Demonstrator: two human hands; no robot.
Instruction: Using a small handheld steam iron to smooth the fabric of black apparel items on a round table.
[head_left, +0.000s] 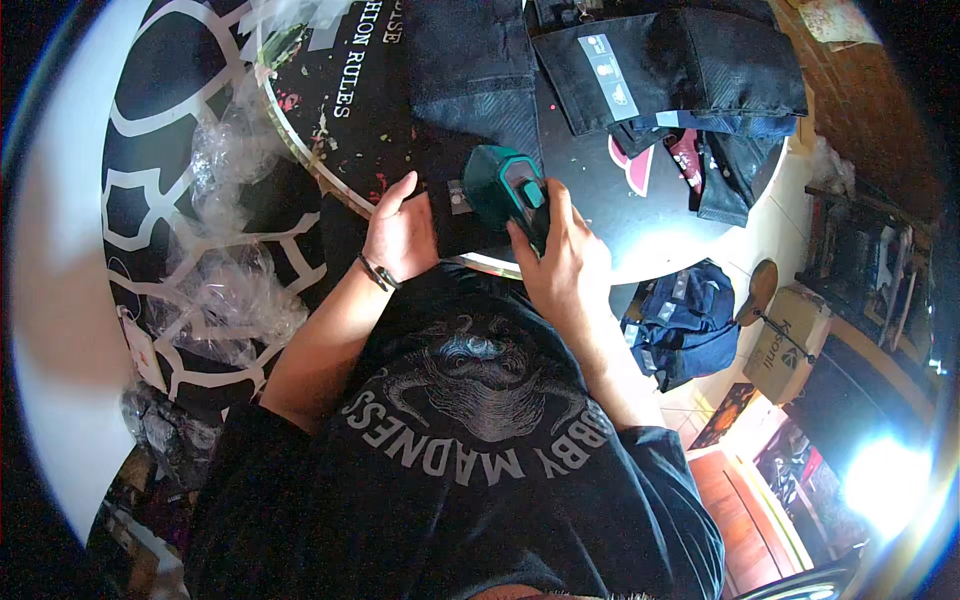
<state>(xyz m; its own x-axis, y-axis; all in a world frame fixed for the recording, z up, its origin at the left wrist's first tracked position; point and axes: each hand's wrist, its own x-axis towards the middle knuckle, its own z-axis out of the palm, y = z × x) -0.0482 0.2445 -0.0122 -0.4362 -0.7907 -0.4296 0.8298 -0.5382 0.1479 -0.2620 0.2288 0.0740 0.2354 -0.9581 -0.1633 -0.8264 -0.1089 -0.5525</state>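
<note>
My right hand grips a small teal and black hand-held iron or garment press with a button on its top. Its wide end rests on or just above a dark garment, which looks like folded denim trousers; the contact itself is hidden. Just left of the tool, a small grey label shows on the cloth. My left hand is at the garment's left edge near my body. Its thumb points up and stands free, while the fingers go out of sight at the cloth's edge.
The round black table has a pale rim and paint specks. More folded dark garments lie at its right, one bearing a white label strip. Clear plastic bags lie at left. Blue garments, a cardboard box and a bright lamp are at right.
</note>
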